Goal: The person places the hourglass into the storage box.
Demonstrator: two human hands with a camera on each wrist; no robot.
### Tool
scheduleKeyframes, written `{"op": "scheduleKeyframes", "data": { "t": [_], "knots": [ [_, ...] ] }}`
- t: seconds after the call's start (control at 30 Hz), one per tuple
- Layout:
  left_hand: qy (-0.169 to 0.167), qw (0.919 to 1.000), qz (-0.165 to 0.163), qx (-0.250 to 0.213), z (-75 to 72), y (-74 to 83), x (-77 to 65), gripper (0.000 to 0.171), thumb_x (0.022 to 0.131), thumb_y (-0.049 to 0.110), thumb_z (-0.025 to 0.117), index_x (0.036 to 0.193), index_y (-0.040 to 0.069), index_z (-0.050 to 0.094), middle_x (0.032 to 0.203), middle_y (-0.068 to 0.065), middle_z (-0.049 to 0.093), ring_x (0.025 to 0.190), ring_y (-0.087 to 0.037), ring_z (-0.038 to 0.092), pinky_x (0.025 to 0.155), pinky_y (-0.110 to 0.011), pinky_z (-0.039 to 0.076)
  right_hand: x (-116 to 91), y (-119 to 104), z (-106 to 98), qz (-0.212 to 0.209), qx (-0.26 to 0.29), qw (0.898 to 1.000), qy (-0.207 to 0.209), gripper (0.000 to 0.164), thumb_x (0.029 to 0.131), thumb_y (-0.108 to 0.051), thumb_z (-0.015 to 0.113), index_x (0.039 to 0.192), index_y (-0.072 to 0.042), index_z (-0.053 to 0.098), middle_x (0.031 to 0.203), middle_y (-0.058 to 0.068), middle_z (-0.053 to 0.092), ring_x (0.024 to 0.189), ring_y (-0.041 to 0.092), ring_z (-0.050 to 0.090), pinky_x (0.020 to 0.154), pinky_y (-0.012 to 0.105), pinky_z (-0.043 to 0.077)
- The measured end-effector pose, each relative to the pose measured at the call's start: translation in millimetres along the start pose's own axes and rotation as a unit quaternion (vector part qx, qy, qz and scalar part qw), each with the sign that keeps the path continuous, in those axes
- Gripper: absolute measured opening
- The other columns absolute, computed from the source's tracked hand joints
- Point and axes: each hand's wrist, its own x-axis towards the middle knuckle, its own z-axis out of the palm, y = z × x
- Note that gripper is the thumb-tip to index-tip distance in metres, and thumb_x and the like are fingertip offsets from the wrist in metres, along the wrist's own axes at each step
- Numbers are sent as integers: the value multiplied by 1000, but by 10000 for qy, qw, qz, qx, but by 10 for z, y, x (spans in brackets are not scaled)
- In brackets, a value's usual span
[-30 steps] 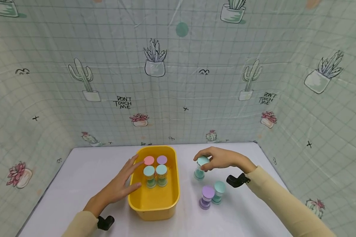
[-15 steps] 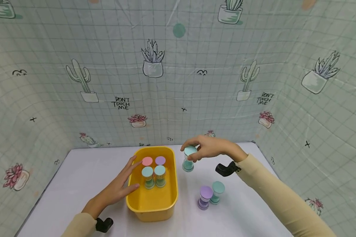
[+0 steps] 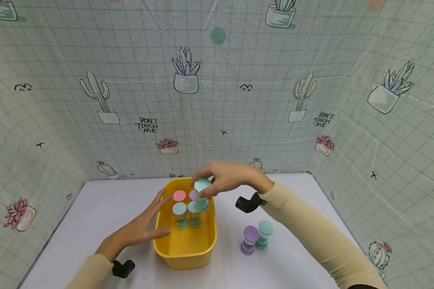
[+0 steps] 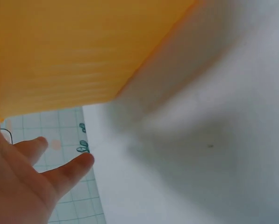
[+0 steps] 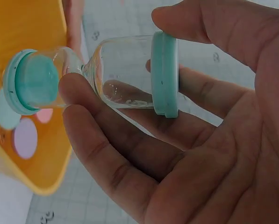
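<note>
My right hand [image 3: 226,177] grips a teal-capped hourglass [image 3: 202,185] over the right side of the yellow bin [image 3: 188,251]. In the right wrist view, thumb and fingers hold this sand timer [image 5: 125,74] by its glass and one cap, with teal sand in the bulb farther from the palm. Inside the bin stand two teal hourglasses [image 3: 179,209], a pink one [image 3: 179,196] and a purple one [image 3: 192,194], partly hidden. My left hand [image 3: 139,228] rests at the bin's left rim, fingers spread and relaxed; in the left wrist view its fingers [image 4: 69,172] stretch beside the yellow wall.
On the white table [image 3: 275,273], right of the bin, a purple hourglass [image 3: 250,237] and a teal hourglass [image 3: 265,233] stand close together. A grid-patterned cloth [image 3: 217,100] with cactus drawings rises behind and at both sides.
My right hand has lifted the teal hourglass off the table's right side and carried it left, over the bin. The left hand has stayed at the bin's rim.
</note>
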Motion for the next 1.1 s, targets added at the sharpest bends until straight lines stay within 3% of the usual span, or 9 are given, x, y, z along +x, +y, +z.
{"op": "scheduleKeyframes", "data": {
  "t": [0.13, 0.3, 0.4, 0.53, 0.7, 0.83, 1.1],
  "knots": [
    [-250, 9996, -42, -143, -45, -4, 3, 98, 88, 50, 73, 166, 26, 20, 174, -12, -14, 155, -56, 7, 108, -85, 21, 169, -54, 138, -91, 187, 9992, -341, 40, 93, -28, 70, 131, -15, 67, 114, -2, 69, 83, 14, 70, 76, 26, 61],
    [-275, 9993, -10, -261, -46, -26, 0, 98, 87, 49, 73, 166, 34, 17, 174, -12, -15, 155, -57, 5, 106, -87, 21, 357, -54, 340, -55, 596, 9958, -692, 42, 94, -24, 71, 133, -9, 65, 116, 0, 67, 85, 20, 72, 75, 28, 63],
    [-271, 9990, -19, -341, -39, -23, 2, 98, 88, 49, 73, 166, 35, 16, 173, -12, -16, 154, -58, 5, 106, -87, 22, 444, -28, 449, -60, 521, 9957, -769, 39, 94, -21, 72, 130, -8, 67, 112, -2, 66, 84, 14, 70, 74, 28, 63],
    [-273, 9985, 47, -468, -38, -27, 3, 99, 88, 47, 73, 166, 28, 16, 173, -14, -16, 153, -60, 6, 105, -86, 26, 549, 17, 589, -76, 199, 9964, -818, 35, 93, -20, 75, 127, -10, 69, 110, -7, 65, 88, 6, 65, 78, 21, 60],
    [-267, 9982, 112, -527, -42, -28, -3, 99, 87, 44, 73, 166, 25, 17, 173, -16, -15, 152, -61, 7, 104, -86, 29, 642, 55, 735, 16, -240, 9957, -897, 36, 93, -24, 76, 127, -14, 70, 109, -10, 65, 95, 5, 59, 83, 16, 54],
    [-260, 9982, 75, -542, -45, -15, -7, 99, 87, 45, 74, 166, 28, 18, 173, -15, -15, 153, -59, 6, 105, -85, 29, 696, 79, 817, 143, -291, 9943, -1012, 37, 93, -23, 76, 128, -14, 69, 111, -9, 66, 94, 5, 59, 82, 15, 54],
    [-226, 9980, 93, -583, -32, -17, 0, 100, 88, 45, 75, 166, 22, 18, 173, -17, -14, 153, -59, 8, 104, -85, 30, 798, 151, 929, 386, -175, 9911, -1262, 38, 93, -19, 77, 128, -10, 69, 104, -6, 63, 85, 6, 60, 72, 17, 58]
  ]
}}
